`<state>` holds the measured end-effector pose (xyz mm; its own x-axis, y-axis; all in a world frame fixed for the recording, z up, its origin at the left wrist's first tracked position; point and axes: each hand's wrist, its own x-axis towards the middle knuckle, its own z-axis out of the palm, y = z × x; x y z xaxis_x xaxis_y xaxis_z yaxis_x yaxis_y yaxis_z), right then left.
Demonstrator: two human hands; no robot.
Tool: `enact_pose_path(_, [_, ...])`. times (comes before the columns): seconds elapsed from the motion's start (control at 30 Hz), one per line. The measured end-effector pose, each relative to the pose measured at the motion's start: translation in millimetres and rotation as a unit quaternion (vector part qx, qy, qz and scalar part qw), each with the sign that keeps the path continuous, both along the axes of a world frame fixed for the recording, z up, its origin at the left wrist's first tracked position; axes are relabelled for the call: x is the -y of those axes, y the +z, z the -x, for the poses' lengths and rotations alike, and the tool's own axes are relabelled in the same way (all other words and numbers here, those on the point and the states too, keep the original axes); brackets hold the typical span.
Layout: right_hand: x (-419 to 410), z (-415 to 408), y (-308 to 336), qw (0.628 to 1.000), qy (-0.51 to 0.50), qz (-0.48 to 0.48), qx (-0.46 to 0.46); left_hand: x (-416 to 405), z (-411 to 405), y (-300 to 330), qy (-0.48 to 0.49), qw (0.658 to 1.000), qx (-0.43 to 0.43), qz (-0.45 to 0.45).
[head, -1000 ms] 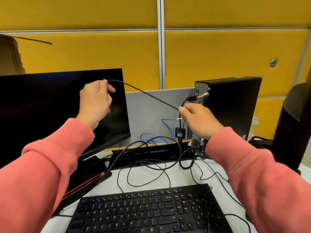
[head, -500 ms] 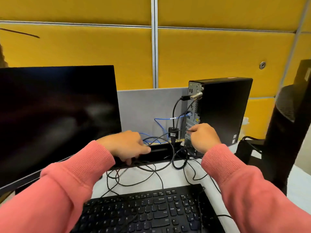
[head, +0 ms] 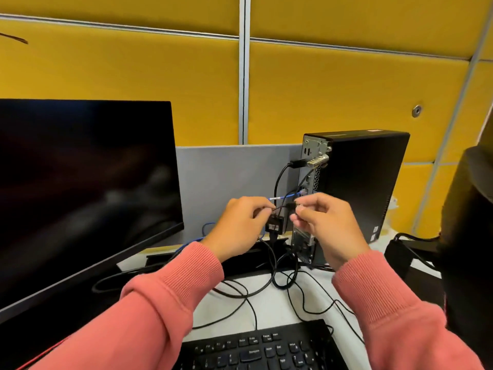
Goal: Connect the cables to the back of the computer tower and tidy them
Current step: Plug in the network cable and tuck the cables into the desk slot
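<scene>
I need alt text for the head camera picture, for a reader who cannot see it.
Both hands, left and right, pinch a thin black cable just behind an upright black computer tower. A dark monitor stands left; a black keyboard lies in front.

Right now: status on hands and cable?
Left hand and right hand both pinch thin black cable beside tower's rear panel. Plug not seated. Loose cables tangled on desk.

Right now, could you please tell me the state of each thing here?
Monitor: dark.
Tower: upright, rear ports toward the hands.
Black cable: plugged in near the tower's top.
Blue cable: plugged in lower.
Left hand: pinching a thin cable.
Right hand: pinching a plug.
Keyboard: flat on the desk.
</scene>
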<state>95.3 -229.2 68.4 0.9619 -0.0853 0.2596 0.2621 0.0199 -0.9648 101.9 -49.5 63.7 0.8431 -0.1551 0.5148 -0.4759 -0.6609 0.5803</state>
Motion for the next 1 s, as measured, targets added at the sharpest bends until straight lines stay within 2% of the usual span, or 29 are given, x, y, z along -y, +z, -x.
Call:
enact_pose_path(0.17, [-8,-10,-35,0.996,-0.003,-0.066,-0.054,3,-10,-22,0.009,0.998,-0.068,0.011])
enact_pose_path(0.3, [-11,-26,-48,0.993,-0.001,-0.08,-0.087,13,-22,-28,0.021,0.998,-0.057,-0.01])
enact_pose_path(0.4, [-6,-35,-50,0.994,-0.017,-0.068,-0.082,26,-36,-33,0.038,0.998,-0.054,0.009])
enact_pose_path(0.43, [-4,-38,-50,0.996,-0.035,-0.044,-0.073,30,-40,-35,0.042,0.997,-0.056,0.018])
enact_pose_path(0.5, [3,-43,-46,0.99,-0.119,0.068,-0.032,40,-48,-39,0.051,0.997,-0.05,0.029])
enact_pose_path(0.57, [9,-47,-34,0.962,-0.228,0.143,0.047,49,-52,-40,0.07,0.997,-0.025,0.025])
enact_pose_path(0.63, [11,-50,-17,0.934,-0.303,0.114,0.15,55,-55,-42,0.09,0.996,0.009,0.026])
enact_pose_path(0.7, [12,-57,1,0.908,-0.342,0.033,0.241,62,-58,-43,0.107,0.993,0.044,0.023])
enact_pose_path(0.8, [9,-75,22,0.891,-0.349,-0.049,0.287,72,-67,-48,0.144,0.986,0.087,0.014])
enact_pose_path(0.93, [6,-105,30,0.912,-0.323,0.031,0.253,79,-76,-55,0.179,0.979,0.096,0.028])
enact_pose_path(1.0, [8,-116,27,0.907,-0.319,0.069,0.266,80,-81,-58,0.188,0.977,0.099,0.034])
